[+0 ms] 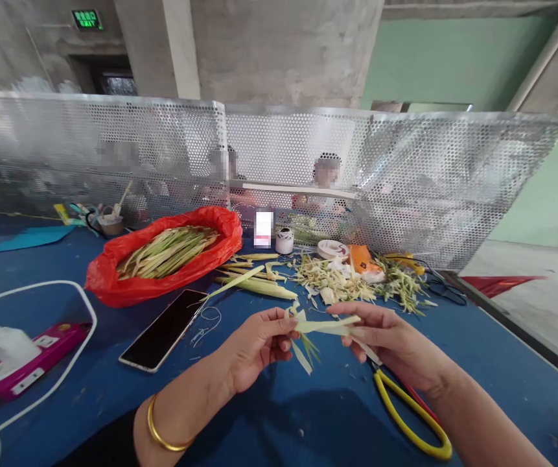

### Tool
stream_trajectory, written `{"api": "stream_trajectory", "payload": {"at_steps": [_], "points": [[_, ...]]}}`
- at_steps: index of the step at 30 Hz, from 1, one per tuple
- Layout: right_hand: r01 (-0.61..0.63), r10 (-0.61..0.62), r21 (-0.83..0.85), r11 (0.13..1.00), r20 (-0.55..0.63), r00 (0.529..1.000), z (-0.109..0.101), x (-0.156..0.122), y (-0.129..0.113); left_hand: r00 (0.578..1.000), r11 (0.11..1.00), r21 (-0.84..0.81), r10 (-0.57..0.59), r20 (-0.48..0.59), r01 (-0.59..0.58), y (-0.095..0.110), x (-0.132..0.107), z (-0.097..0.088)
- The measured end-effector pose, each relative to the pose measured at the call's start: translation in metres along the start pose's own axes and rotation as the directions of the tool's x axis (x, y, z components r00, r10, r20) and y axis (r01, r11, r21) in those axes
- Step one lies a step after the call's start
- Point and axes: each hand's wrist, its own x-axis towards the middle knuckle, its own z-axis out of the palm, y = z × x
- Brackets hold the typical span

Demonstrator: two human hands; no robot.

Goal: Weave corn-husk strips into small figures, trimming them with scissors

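My left hand [264,344], with a gold bangle at the wrist, pinches a small bundle of pale green leaf strips [325,326] that look like dried husk. Some narrow ends hang below its fingers. From the other side my right hand [380,334] has the far end of the strips between thumb and fingers. Under the right forearm lie yellow-handled scissors [417,418], partly hidden. Beyond the hands are longer leaf pieces [259,285] and a heap of trimmed scraps [327,279].
A red plastic bag [108,288] holds many leaf strips. Nearby lie a phone [164,331] and a magenta power strip [59,347] with a white cable. A thread spool [284,241] and tape roll [332,250] stand before a perforated metal screen [279,143]; people sit behind it.
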Motion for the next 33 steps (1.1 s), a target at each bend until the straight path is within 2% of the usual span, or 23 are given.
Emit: {"api": "stream_trajectory", "payload": {"at_steps": [4, 9, 11, 15, 18, 21, 23, 27, 30, 33], "points": [[0.041, -0.037, 0.075, 0.996, -0.055, 0.998, -0.002, 0.000, 0.001, 0.999, 0.999, 0.041, -0.001, -0.041, 0.002, -0.001, 0.001, 0.000], [0.097, -0.082, 0.081, 0.992, -0.169, 0.982, 0.008, 0.004, 0.004, 0.984, 0.953, 0.255, 0.174, -0.031, -0.161, -0.004, 0.000, 0.002], [0.170, -0.162, 0.010, 0.985, -0.247, 0.955, 0.013, 0.006, 0.007, 0.973, 0.923, 0.326, 0.229, -0.038, -0.205, -0.005, -0.001, 0.005], [0.342, -0.377, -0.159, 0.926, -0.350, 0.858, 0.023, 0.006, 0.011, 0.967, 0.897, 0.393, 0.247, -0.060, -0.204, -0.008, -0.003, 0.010], [0.377, -0.402, -0.142, 0.915, -0.375, 0.835, 0.029, 0.004, 0.011, 0.966, 0.888, 0.415, 0.249, -0.073, -0.197, -0.009, -0.003, 0.012], [0.319, -0.369, -0.196, 0.927, -0.342, 0.864, 0.035, 0.003, 0.011, 0.959, 0.872, 0.450, 0.264, -0.100, -0.193, -0.009, -0.003, 0.011], [0.241, -0.351, -0.359, 0.902, -0.281, 0.893, 0.038, 0.003, 0.012, 0.951, 0.844, 0.499, 0.289, -0.110, -0.198, -0.009, -0.002, 0.010], [0.100, -0.324, -0.675, 0.731, -0.214, 0.922, 0.043, 0.001, 0.016, 0.932, 0.751, 0.632, 0.342, -0.122, -0.193, -0.011, -0.002, 0.008], [0.072, -0.342, -0.765, 0.640, -0.199, 0.918, 0.045, 0.000, 0.018, 0.922, 0.693, 0.697, 0.367, -0.121, -0.185, -0.013, -0.001, 0.006], [0.068, -0.349, -0.800, 0.596, -0.182, 0.919, 0.046, -0.001, 0.019, 0.914, 0.655, 0.732, 0.388, -0.115, -0.186, -0.015, -0.001, 0.004]]}}
